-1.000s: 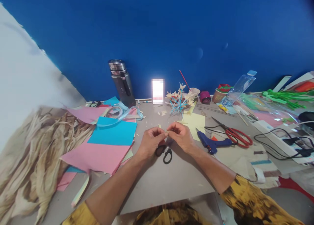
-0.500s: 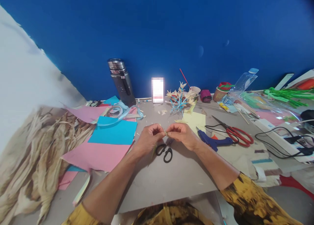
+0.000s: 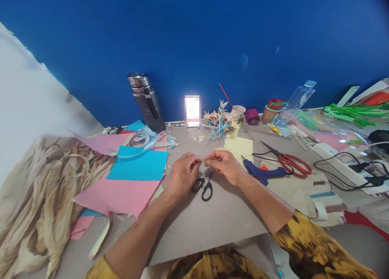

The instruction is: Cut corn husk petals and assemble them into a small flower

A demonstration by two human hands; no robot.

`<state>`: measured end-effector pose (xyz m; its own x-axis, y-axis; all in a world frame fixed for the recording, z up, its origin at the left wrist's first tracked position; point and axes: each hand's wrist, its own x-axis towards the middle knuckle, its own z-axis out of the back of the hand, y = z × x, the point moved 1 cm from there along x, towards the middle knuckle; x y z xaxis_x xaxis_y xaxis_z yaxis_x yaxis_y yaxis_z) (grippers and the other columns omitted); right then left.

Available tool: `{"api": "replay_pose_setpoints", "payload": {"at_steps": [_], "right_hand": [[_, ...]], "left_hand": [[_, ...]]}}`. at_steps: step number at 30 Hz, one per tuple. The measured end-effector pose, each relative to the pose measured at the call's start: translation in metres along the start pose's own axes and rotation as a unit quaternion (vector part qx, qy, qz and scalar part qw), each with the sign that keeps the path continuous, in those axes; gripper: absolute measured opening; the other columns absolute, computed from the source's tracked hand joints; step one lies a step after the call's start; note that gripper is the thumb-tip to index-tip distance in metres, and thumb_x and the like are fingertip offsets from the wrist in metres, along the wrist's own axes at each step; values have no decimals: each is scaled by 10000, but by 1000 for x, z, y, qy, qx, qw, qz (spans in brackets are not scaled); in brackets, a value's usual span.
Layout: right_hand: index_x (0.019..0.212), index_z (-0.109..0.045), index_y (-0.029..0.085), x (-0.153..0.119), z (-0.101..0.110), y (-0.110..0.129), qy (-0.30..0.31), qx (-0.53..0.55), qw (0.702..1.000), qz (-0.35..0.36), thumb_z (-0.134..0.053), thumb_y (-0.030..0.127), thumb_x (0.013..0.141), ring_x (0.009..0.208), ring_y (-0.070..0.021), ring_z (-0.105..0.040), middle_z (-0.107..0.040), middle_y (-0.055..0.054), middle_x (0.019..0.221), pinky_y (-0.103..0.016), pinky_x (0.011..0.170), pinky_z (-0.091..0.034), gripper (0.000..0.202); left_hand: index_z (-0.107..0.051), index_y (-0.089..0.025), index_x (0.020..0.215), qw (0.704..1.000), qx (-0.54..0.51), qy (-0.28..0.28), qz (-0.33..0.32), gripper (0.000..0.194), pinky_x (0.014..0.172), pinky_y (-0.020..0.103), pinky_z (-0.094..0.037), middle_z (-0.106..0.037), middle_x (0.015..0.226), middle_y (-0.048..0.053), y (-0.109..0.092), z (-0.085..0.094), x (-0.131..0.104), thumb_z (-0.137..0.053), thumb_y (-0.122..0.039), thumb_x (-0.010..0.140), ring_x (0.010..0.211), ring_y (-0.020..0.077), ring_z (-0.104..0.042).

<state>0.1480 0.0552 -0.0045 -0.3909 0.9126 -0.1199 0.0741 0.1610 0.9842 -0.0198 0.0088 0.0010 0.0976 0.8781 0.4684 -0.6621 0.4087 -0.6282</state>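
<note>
Pinching a small piece (image 3: 204, 162) over the table (image 3: 209, 226), the right hand (image 3: 226, 167) is clamping it between thumb and finger; the left hand (image 3: 183, 172) is bunching its fingertips alongside, hold unclear. Scissors (image 3: 207, 181) are lying just below.

Left hand (image 3: 184, 173), right hand (image 3: 226, 165): two hands. Small piece (image 3: 204, 162) at fingertips: one. Black-handled scissors (image 3: 207, 192): one pair. Red-handled scissors (image 3: 296, 165): one pair. Hot-glue gun (image 3: 261, 173): one. Vacuum flask (image 3: 148, 108): one. Clear plastic bottle (image 3: 296, 102): one. White paper cup (image 3: 240, 108), brown paper cup (image 3: 267, 116): two cups. Power strip (image 3: 330, 157): one. Dried husks (image 3: 59, 202): many, overlapped, exact count unavailable.
</note>
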Motion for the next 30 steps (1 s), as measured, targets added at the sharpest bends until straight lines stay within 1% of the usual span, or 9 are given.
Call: {"api": "replay_pose_setpoints", "payload": {"at_steps": [4,6,17,19,21,23,26,28,30], "right_hand": [[792,-729,137,1,0,-2,-10,-10,1000,24,-771,337,652,492,-68,-388,-661,-12,648,-219,445,-240,247],[776,-728,139,1,-1,-3,-13,-6,1000,24,-765,348,661,488,-67,-396,-688,-30,676,-220,445,-253,242],[749,-724,145,1,-1,-1,-29,5,999,16,-742,323,659,468,-64,-401,-703,-31,683,-220,441,-274,200],[765,-724,147,2,-1,-2,-29,2,1000,11,-729,313,667,473,-67,-417,-711,-36,698,-216,440,-280,193],[786,-725,153,3,0,-4,-33,-3,999,5,-713,270,653,505,-85,-480,-731,-49,740,-215,450,-307,177],[825,-733,166,3,1,-4,-41,-6,999,15,-686,204,625,611,-127,-590,-753,-59,824,-226,502,-387,209],[912,-740,191,2,2,-2,-34,-15,997,64,-636,144,620,865,-200,-687,-759,-55,964,-298,711,-511,313],[966,-735,203,0,2,-1,-23,-41,994,98,-640,155,664,983,-226,-686,-753,-58,1029,-351,835,-517,320],[1012,-728,209,-1,1,0,-20,-79,989,127,-686,200,711,1024,-235,-679,-747,-69,1066,-375,887,-507,304]], "left_hand": [[-674,-199,838,1000,-12,-9,8,192,717,266,-446,-639,814,23,0,1,0,-509,-125,903,770,151,-592],[-701,-205,876,1000,-18,-6,8,220,712,266,-449,-628,805,22,1,1,0,-496,-135,918,762,149,-590],[-768,-247,1009,998,-36,10,60,368,635,271,-433,-490,748,10,4,2,-1,-433,-126,919,695,147,-543],[-764,-244,1033,997,-41,12,68,379,638,275,-434,-491,749,10,3,3,-1,-425,-123,914,692,147,-536],[-743,-235,1081,996,-51,7,71,385,671,279,-442,-524,771,12,1,3,0,-434,-105,892,713,148,-539],[-704,-223,1149,994,-67,-1,86,396,707,281,-447,-565,799,10,-2,3,1,-457,-96,867,738,149,-548],[-648,-212,1223,987,-94,1,130,408,717,276,-448,-596,807,2,-6,4,2,-485,-126,859,740,147,-554],[-634,-217,1236,983,-108,11,149,405,700,269,-444,-598,798,-6,-8,3,2,-493,-149,863,724,143,-550],[-626,-224,1239,981,-121,21,153,395,668,257,-435,-586,778,-17,-9,2,1,-505,-171,867,695,136,-541]]}}
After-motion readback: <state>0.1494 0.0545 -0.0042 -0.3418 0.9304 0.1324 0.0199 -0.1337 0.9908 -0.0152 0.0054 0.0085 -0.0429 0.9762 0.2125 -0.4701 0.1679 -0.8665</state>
